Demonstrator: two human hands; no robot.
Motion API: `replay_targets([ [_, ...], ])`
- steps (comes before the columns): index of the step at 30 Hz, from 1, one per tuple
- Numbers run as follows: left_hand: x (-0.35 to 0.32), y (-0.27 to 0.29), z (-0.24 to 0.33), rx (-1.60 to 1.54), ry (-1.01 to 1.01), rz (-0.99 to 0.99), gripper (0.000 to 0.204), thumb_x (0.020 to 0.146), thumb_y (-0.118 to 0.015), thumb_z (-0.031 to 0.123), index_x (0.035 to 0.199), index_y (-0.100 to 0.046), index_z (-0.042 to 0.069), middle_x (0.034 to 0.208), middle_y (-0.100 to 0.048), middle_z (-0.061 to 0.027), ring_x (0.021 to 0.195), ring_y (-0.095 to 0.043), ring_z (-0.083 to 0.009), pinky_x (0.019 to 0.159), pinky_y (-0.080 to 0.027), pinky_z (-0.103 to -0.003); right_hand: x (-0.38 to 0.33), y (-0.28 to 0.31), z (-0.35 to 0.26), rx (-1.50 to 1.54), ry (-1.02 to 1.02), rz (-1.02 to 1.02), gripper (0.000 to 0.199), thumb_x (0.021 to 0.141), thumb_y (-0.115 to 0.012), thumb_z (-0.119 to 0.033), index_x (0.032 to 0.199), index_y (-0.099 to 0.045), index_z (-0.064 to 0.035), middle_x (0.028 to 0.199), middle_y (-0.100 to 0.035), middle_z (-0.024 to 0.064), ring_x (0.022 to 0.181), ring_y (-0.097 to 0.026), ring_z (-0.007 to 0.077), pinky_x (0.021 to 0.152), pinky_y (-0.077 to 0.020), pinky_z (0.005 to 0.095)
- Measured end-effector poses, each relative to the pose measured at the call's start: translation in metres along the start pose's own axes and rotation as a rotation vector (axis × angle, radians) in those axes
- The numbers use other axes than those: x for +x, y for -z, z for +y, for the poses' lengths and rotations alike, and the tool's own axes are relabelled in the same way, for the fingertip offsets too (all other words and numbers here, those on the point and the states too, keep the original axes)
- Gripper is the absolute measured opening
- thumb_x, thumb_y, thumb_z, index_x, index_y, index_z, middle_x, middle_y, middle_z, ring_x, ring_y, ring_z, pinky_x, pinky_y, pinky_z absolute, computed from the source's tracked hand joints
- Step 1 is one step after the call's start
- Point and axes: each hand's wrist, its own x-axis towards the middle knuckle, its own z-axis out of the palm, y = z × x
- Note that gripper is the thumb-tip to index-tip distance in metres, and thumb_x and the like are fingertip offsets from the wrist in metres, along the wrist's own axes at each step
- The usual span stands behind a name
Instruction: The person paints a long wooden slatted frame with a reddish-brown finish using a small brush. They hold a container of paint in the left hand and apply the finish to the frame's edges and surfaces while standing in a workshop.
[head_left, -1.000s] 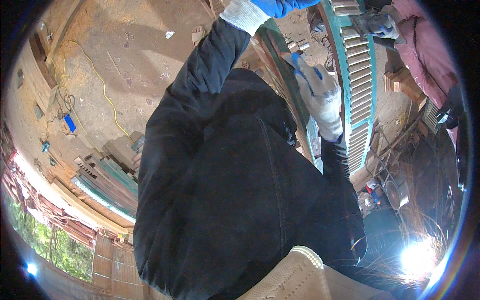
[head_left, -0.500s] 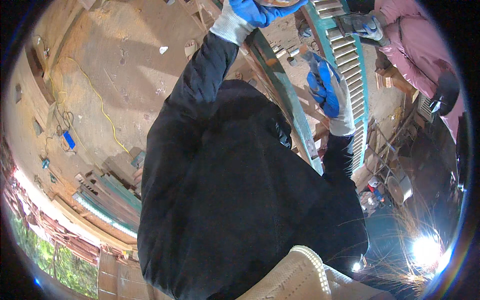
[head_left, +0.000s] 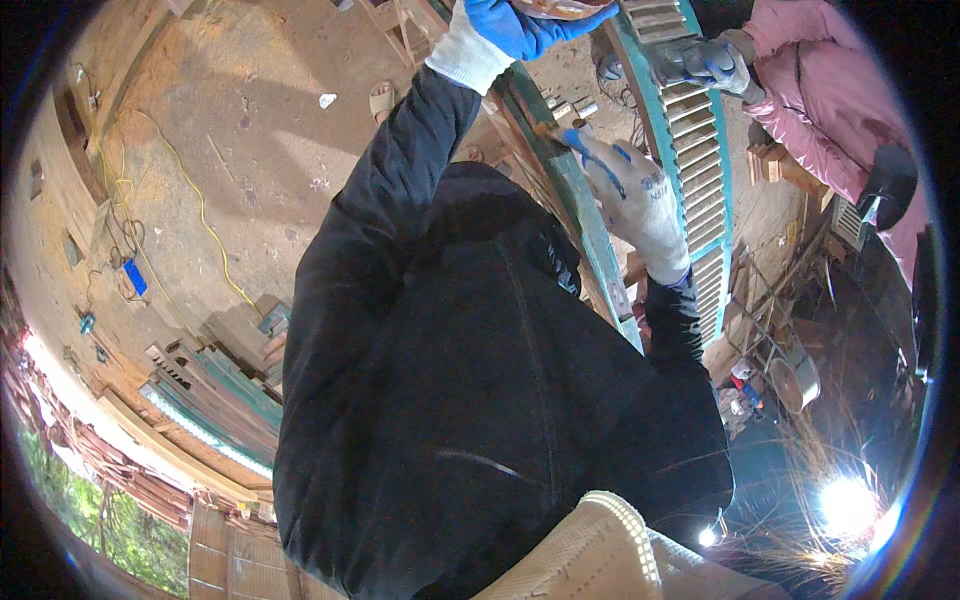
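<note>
My left hand, in a blue-and-white work glove, curls around the underside of a brown, shiny, rounded container cut off by the top edge. My right hand, gloved alike, is closed with its back up over a long green-painted wooden beam. Its fingertips point at an orange-tan patch on the beam. What those fingers hold is hidden; I cannot tell whether they touch the wood. Beyond my right hand runs a green frame with pale slats.
A co-worker in a pink jacket has a grey-gloved hand on the slatted frame. Bright welding light and sparks glare at lower right. Stacked boards and a yellow cord lie on the left floor.
My right hand has moved left from near the slatted frame to the green beam, turning its back upward. My left hand stays almost where it was. The co-worker's gloved hand has shifted slightly.
</note>
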Motion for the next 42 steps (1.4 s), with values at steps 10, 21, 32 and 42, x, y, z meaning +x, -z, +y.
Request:
replay_targets([
  [10,0.001,0.002,0.0,-0.014,-0.011,-0.013,0.072,0.089,-0.067,0.064,0.146,-0.053,0.022,0.152,-0.052,-0.0113,0.137,-0.051,-0.0389,0.113,-0.042,-0.064,0.006,0.004,-0.011,-0.097,-0.03,-0.024,0.042,0.094,-0.071,-0.02,0.136,-0.066,-0.0232,0.079,-0.057,0.0092,0.063,-0.065,0.0258,0.057,-0.0524,0.038],
  [21,0.002,0.001,0.002,-0.039,0.022,-0.047,0.075,0.089,-0.066,0.065,0.149,-0.05,0.022,0.153,-0.051,-0.0121,0.138,-0.05,-0.0392,0.113,-0.042,-0.064,0.008,-0.002,-0.004,-0.121,0.05,-0.012,0.042,0.093,-0.072,-0.021,0.135,-0.066,-0.0211,0.082,-0.057,0.0105,0.063,-0.064,0.0274,0.058,-0.0529,0.0391],
  [32,0.0,-0.004,0.003,0.018,-0.011,-0.025,0.074,0.089,-0.067,0.064,0.148,-0.049,0.022,0.151,-0.052,-0.012,0.138,-0.051,-0.0388,0.113,-0.042,-0.064,0.004,0.004,-0.012,-0.014,-0.08,-0.09,0.039,0.094,-0.071,-0.019,0.133,-0.068,-0.0202,0.088,-0.062,0.012,0.066,-0.067,0.0289,0.062,-0.055,0.0401],
  [42,0.002,0.004,-0.001,-0.003,0.017,-0.025,0.078,0.089,-0.065,0.067,0.15,-0.047,0.023,0.154,-0.049,-0.0128,0.138,-0.05,-0.0393,0.111,-0.044,-0.065,-0.015,-0.033,0.021,-0.164,0.032,0.017,0.04,0.09,-0.073,-0.016,0.13,-0.069,-0.0199,0.087,-0.062,0.0137,0.064,-0.066,0.0315,0.059,-0.0541,0.0409],
])
